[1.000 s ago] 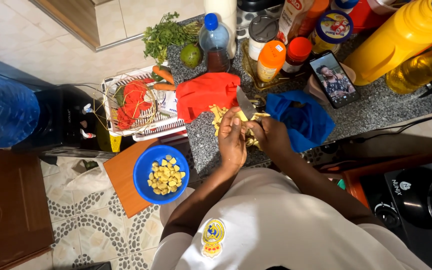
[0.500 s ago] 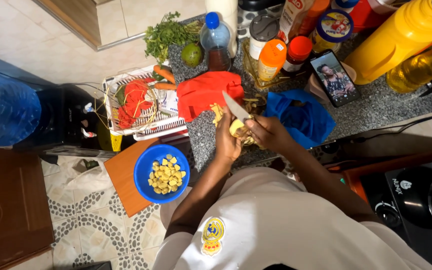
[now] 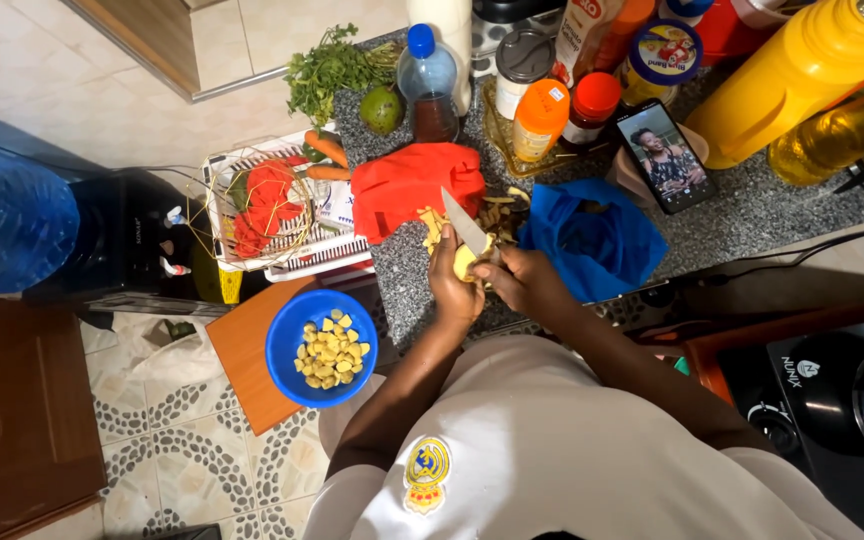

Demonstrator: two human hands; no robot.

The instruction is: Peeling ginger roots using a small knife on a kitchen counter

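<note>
Over the counter (image 3: 752, 215), hands (image 3: 492, 280) around knife (image 3: 465, 222)

hands (image 3: 497, 275) hide most of yellow piece (image 3: 465, 262) | yellow jug (image 3: 792, 75) cut off at top edge

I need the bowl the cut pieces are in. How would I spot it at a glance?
Start at the dark speckled counter, then drop off its left edge to the orange board over the tiled floor. The blue bowl sits on that board, left of the left hand. It is the only round dish holding yellow chunks.
</note>
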